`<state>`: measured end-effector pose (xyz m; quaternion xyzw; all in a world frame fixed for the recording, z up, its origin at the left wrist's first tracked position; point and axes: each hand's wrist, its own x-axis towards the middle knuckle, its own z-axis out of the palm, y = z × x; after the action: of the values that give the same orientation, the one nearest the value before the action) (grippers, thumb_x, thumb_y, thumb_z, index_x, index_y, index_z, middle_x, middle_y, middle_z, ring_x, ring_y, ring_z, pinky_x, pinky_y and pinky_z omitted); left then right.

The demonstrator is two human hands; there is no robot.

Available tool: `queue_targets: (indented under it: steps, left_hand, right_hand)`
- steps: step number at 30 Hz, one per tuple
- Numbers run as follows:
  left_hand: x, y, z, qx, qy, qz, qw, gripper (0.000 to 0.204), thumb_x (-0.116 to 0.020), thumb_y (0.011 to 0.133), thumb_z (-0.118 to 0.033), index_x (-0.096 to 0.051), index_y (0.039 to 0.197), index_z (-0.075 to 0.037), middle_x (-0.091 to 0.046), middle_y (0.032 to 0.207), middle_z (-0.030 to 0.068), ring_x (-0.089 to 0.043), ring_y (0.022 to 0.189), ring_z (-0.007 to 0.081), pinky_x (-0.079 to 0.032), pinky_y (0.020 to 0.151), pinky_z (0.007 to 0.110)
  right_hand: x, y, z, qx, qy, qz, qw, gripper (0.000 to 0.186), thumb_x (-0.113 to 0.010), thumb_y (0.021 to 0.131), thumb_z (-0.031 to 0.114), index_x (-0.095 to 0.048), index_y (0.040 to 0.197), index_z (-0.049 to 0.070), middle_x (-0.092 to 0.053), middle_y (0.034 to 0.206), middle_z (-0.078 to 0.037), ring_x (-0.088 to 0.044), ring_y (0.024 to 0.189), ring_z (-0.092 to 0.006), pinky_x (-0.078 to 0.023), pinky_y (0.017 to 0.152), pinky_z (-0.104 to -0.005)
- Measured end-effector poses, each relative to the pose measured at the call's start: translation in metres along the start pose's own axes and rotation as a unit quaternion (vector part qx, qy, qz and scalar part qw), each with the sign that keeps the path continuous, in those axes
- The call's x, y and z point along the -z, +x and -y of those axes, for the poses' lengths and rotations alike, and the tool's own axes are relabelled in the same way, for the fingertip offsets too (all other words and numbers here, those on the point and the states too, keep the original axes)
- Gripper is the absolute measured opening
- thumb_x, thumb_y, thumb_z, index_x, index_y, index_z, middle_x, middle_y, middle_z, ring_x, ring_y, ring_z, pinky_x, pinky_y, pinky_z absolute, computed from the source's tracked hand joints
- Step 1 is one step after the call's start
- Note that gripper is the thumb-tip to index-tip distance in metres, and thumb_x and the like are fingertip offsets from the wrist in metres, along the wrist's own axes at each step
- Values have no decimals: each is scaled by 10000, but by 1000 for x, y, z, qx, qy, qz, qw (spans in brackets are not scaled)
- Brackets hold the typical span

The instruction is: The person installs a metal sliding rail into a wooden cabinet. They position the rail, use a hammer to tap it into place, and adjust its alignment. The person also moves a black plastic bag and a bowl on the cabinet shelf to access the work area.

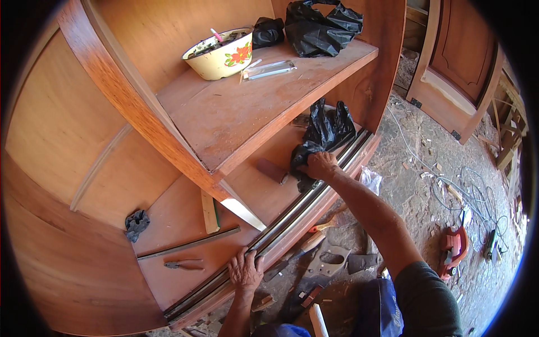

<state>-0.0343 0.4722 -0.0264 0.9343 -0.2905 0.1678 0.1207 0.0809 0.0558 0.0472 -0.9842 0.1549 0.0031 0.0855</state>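
Note:
My right hand is closed on a black plastic bag, which stands on the lower cabinet shelf at its right end. Part of the bag is bunched under my fingers, and what it contains is hidden. My left hand leans on the cabinet's front edge, its fingers laid over the long dark metal rails. Beside the right hand lies a brown roll of what looks like sandpaper. Pliers with reddish handles lie to the left of my left hand, near a thin dark strip.
Above, a shelf holds an enamel bowl with a flower and another black bag. A crumpled dark cloth or bag lies at left. On the floor are a handsaw, a red power tool and cables.

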Motion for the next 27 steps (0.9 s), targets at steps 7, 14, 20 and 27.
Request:
queue_targets:
  steps: [7, 14, 20, 27]
  left_hand:
    - [-4, 1, -2, 0, 0, 3, 1000, 371, -769, 881, -348, -639, 1177, -166, -627, 1289, 98, -586, 1101, 363, -441, 908, 527]
    - [-1, 0, -1, 6, 13, -7, 1000, 339, -777, 866, -374, -688, 1131, -182, -641, 1290, 58, -606, 1084, 343, -463, 898, 521]
    - [-2, 1, -1, 8, 8, -11, 1000, 339, -777, 865, -376, -689, 1131, -186, -648, 1281, 54, -609, 1071, 346, -465, 895, 519]
    - [-8, 3, -7, 2, -8, -5, 1000, 370, -780, 867, -353, -656, 1162, -168, -633, 1286, 87, -595, 1079, 360, -448, 914, 530]
  right_hand:
    - [-39, 38, -17, 129, 161, -15, 978, 396, -614, 966, 299, -680, 1287, 77, -732, 1177, -209, -711, 1114, -397, -554, 953, -498]
    - [-35, 24, 6, 14, -30, -20, 999, 325, -587, 967, 281, -687, 1236, 130, -734, 1177, -223, -726, 1083, -403, -566, 921, -525]
    - [-33, 17, 9, 4, -3, -15, 1000, 263, -568, 949, 257, -766, 1044, 111, -765, 1080, -181, -748, 1015, -353, -559, 914, -500]
    - [-19, 24, -1, 34, 27, -70, 997, 223, -604, 927, 289, -760, 1050, 188, -766, 1054, -157, -740, 1010, -369, -583, 870, -508]
